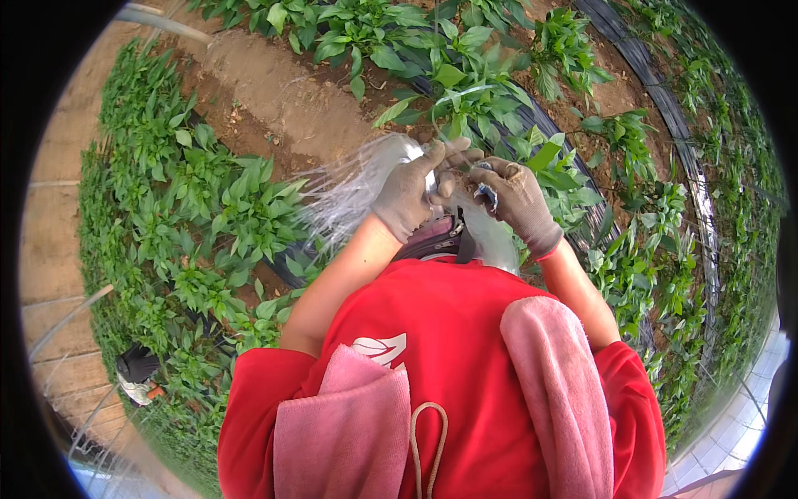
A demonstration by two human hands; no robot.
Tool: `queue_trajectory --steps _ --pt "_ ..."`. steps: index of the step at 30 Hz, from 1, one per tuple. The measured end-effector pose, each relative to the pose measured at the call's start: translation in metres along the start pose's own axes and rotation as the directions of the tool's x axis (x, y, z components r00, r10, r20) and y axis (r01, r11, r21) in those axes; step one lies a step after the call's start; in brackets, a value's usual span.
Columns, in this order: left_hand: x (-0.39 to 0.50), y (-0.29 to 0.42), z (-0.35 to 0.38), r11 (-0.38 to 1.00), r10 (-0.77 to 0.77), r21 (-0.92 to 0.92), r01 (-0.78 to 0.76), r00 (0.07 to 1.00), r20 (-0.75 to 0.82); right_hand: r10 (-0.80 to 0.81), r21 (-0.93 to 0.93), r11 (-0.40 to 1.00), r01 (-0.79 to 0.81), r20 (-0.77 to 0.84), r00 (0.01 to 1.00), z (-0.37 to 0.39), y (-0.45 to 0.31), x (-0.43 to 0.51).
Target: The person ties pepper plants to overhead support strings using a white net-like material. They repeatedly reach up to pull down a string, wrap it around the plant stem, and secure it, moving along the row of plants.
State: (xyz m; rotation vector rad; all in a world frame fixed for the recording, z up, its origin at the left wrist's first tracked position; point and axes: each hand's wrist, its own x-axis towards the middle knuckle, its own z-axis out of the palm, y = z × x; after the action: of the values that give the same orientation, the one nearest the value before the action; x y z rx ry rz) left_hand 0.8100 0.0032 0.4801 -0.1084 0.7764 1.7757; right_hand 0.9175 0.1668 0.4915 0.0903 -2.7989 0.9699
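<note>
My left hand (pixel 413 184), in a grey-brown work glove, grips a bundle of clear plastic twine (pixel 349 190) whose loose ends fan out to the left. Close by on the right is my gloved right hand (pixel 519 196), its fingers curled inward. A small frayed blue piece (pixel 486 196) shows at those fingers; whether it is held or worn on a finger is unclear. One thin pale strand (pixel 462 95) loops above both hands, over the leaves. More clear strands (pixel 492 234) hang below the right hand, in front of a zippered waist bag (pixel 436 238).
Leafy green pepper plants (pixel 249 199) grow in rows on both sides. Black plastic mulch (pixel 654 75) covers the beds, with bare soil (pixel 293 106) between. Metal pipes (pixel 162 24) stand at the left rim. Another person (pixel 138 374) is among the plants at lower left.
</note>
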Motion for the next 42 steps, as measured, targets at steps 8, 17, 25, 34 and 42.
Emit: queue_trajectory --steps 8,17,25,34,42 --pt "0.002 0.002 0.008 0.972 -0.030 0.231 0.034 0.999 -0.020 0.490 0.788 0.193 -0.584 0.438 0.753 -0.012 0.005 -0.028" --pt "0.014 -0.007 0.026 0.904 -0.059 0.413 0.106 0.990 -0.125 0.145 0.438 0.891 -0.122 -0.019 0.989 0.000 0.049 -0.019" --pt "0.083 -0.010 0.000 0.841 -0.099 0.507 0.190 0.975 -0.200 0.549 0.653 0.573 -0.495 0.142 0.824 0.016 0.111 -0.018" --pt "0.155 -0.013 -0.032 0.885 -0.318 0.278 0.373 0.921 -0.225 0.374 0.641 0.709 -0.293 0.010 0.927 0.051 0.161 0.007" --pt "0.211 -0.032 -0.054 0.622 -0.485 0.633 0.460 0.862 -0.150 0.636 0.247 0.755 -0.607 -0.050 0.770 0.066 0.218 0.003"
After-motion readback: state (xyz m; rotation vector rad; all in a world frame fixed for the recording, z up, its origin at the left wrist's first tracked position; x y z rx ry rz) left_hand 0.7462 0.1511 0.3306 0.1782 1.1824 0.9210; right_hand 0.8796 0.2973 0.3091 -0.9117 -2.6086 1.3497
